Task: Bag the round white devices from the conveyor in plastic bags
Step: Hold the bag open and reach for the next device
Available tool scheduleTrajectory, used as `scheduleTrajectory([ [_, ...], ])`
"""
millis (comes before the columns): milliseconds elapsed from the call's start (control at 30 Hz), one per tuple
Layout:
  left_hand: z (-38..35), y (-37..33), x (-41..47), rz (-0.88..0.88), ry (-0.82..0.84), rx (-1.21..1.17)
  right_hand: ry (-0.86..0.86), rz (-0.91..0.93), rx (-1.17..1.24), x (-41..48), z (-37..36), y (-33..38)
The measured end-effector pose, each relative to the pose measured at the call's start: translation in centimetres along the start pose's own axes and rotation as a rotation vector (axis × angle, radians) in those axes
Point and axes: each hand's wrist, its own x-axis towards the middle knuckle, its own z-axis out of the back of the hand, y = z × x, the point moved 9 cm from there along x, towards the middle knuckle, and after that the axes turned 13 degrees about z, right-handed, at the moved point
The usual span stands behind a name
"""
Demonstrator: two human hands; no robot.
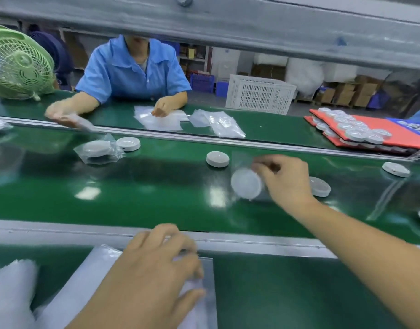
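- Our left hand (156, 262) lay on the bag stack (90, 276), fingers bent; whether pinching a sheet, we could not tell.
- We judged the film slippery, best taken by an edge.
- The light, rigid device (246, 184) hung bagged over the conveyor (133, 198), left of our right hand (285, 179), which pinched the plastic bag (242, 160) by its top.

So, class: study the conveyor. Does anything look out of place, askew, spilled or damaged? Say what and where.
Nothing looks spilled or damaged. Mildly odd: one bagged device lies askew on the belt, at left, its bag crumpled, beside an unbagged device.
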Motion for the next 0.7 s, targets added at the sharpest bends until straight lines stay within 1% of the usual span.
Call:
scheduleTrajectory([
  [33,-0.4,0.1,-0.1,-0.022,0.066,0.009,0.012,0.021,-0.12,1.6,-0.3,-1.3],
  [67,-0.8,0.0,-0.1,-0.029,0.124,-0.014,0.08,0.023,-0.212,2.9,-1.3,-2.8],
  [133,-1.6,-0.4,-0.3,-0.025,0.198,-0.063,0.325,-0.059,-0.293,3.7,-4.4,-6.3],
  [167,-1.8,-0.6,-0.4,-0.032,0.193,-0.073,0.44,-0.102,-0.319,3.3,-5.7,-7.7],
  [200,-2.1,-0.7,-0.5,-0.031,0.194,-0.083,0.502,-0.109,-0.388,2.8,-6.1,-8.9],
  [267,-2.3,-0.9,-0.7,-0.008,0.201,-0.117,0.487,-0.125,-0.624,2.2,-4.3,-11.5],
  [300,-2.4,-0.9,-0.8,0.005,0.19,-0.132,0.497,-0.179,-0.734,1.6,-2.9,-13.0],
  [333,-2.4,-0.9,-0.8,0.017,0.184,-0.148,0.551,-0.257,-0.797,0.8,-1.8,-14.8],
  [367,-2.5,-1.0,-0.8,0.029,0.179,-0.167,0.623,-0.326,-0.801,-0.1,-1.0,-16.4],
  [400,-2.5,-1.0,-0.8,0.041,0.176,-0.191,0.65,-0.351,-0.756,-0.7,-0.3,-17.4],
  [433,-2.5,-0.8,-0.8,0.059,0.166,-0.211,0.618,-0.339,-0.701,-0.8,0.4,-17.5],
  [467,-2.3,-0.6,-0.7,0.08,0.148,-0.223,0.552,-0.313,-0.65,-0.6,1.1,-17.1],
  [533,-2.2,-0.1,-0.8,0.121,0.119,-0.223,0.462,-0.261,-0.577,-0.8,1.9,-14.9],
  [600,-2.2,0.4,-0.9,0.169,0.128,-0.237,0.35,-0.171,-0.507,-1.3,2.1,-11.8],
  [667,-1.7,1.2,-0.8,0.243,0.106,-0.267,0.204,-0.084,-0.277,-3.2,2.1,-7.1],
  [700,-1.3,1.7,-0.6,0.277,0.076,-0.28,0.185,0.001,-0.147,-4.6,1.8,-4.0],
])
